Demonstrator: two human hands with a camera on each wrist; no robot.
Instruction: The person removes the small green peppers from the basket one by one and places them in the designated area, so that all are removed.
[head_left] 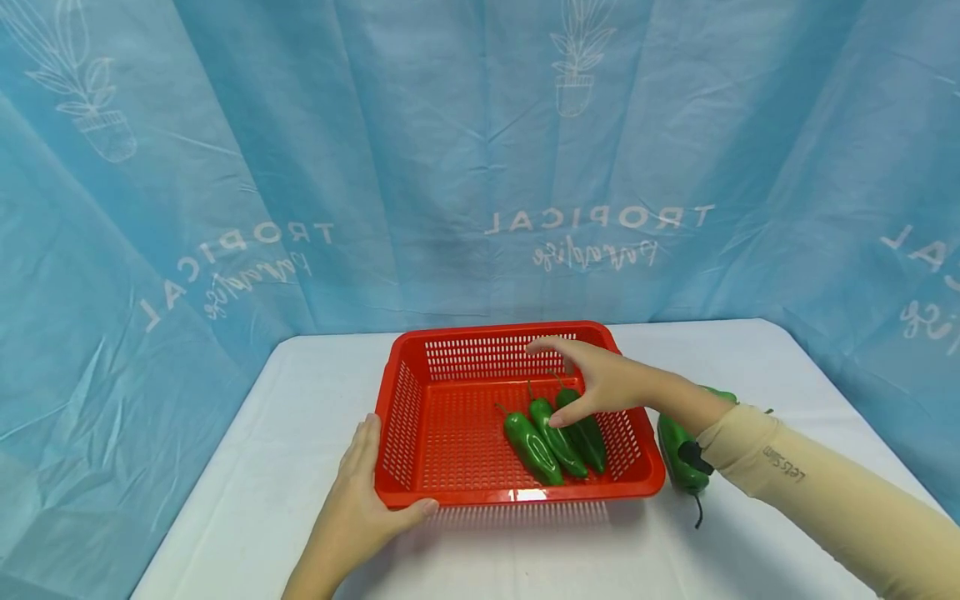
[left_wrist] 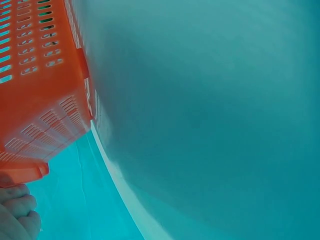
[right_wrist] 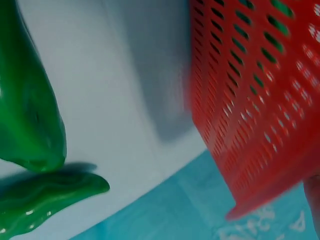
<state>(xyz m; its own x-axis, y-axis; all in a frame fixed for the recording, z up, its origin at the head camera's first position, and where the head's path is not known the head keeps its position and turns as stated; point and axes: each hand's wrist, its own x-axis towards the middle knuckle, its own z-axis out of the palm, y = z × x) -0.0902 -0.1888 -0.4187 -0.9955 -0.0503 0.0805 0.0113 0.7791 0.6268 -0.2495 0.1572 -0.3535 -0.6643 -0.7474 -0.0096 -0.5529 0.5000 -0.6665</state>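
A red plastic basket (head_left: 461, 497) with slotted walls stands on the table, with three green chili peppers (head_left: 534, 448) side by side in its right half. At its front left corner, my left hand (head_left: 358, 504) touches the rim, fingers along the left side and thumb spread along the front. In the left wrist view, the fingertips (left_wrist: 17, 192) are against the rim. My right hand (head_left: 600, 377) is above the peppers in the basket, thumb and fingers wide apart with nothing between them. My right forearm crosses the basket's right rim.
More green peppers (head_left: 678, 471) lie on the white table (head_left: 232, 467) right of the basket, partly hidden by my right arm. Two of these peppers (right_wrist: 55, 195) show in the right wrist view. A blue printed curtain (head_left: 420, 167) hangs behind the table and at its sides.
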